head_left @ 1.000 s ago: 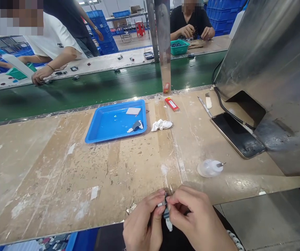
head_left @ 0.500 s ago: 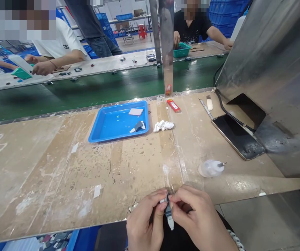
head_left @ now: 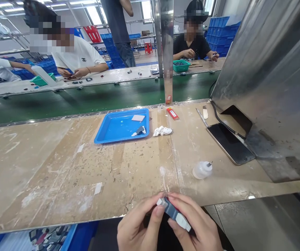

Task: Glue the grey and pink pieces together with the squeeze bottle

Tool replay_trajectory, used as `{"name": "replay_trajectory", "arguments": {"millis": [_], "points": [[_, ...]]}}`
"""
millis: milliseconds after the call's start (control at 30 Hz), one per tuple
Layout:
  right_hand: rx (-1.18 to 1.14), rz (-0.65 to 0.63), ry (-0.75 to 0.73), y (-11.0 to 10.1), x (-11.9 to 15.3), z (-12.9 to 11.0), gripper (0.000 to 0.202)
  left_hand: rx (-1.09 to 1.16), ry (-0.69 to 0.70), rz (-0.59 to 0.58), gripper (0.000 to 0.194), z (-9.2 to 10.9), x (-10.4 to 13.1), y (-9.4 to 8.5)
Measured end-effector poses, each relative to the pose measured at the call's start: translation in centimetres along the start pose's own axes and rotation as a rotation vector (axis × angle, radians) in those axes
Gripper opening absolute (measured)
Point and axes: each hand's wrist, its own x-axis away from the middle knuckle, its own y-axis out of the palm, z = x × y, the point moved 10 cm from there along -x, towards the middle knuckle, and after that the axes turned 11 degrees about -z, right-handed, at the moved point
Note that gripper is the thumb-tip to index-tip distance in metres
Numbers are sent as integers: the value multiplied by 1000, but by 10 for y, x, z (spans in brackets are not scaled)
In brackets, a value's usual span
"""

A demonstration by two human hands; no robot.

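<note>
A small dark blue-grey part with whitish ends (head_left: 171, 210) is between my two hands, just off the table's front edge. My left hand (head_left: 142, 223) pinches its upper left end between thumb and fingers. My right hand (head_left: 195, 221) grips its other side, fingers along the top and thumb underneath. A similar grey and white piece (head_left: 140, 131) lies in the blue tray (head_left: 105, 139), near a pale flat block (head_left: 137, 118). To the right, a translucent bottle with a thin metal tip (head_left: 202, 170) is on the table.
Crumpled white tissue (head_left: 162, 131), a red packet (head_left: 172, 113) and a phone (head_left: 231, 143) lie on the table. A metal post (head_left: 167, 52) and metal panel (head_left: 278, 104) rise behind. People sit beyond the green belt (head_left: 100, 94). A blue bin (head_left: 73, 238) holds parts below.
The part has turned from nearly upright to slanting down right, showing more of itself. My right fingers have spread along it. The view has tilted up.
</note>
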Motion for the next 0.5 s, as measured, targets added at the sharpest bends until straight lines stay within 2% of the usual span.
{"name": "replay_trajectory", "arguments": {"millis": [167, 300, 433, 500], "points": [[1, -17, -28, -1, 5, -12, 28, -27, 89, 46, 13, 25, 8, -3], [-7, -39, -71, -1, 8, -9, 29, -105, 209, 83, 29, 42, 15, 0], [47, 7, -197, -1, 11, -11, 25, -209, 350, 162, 34, 57, 24, 4], [45, 28, -208, -2, 11, -10, 25, -251, 380, 193, 33, 58, 28, 3]]}}
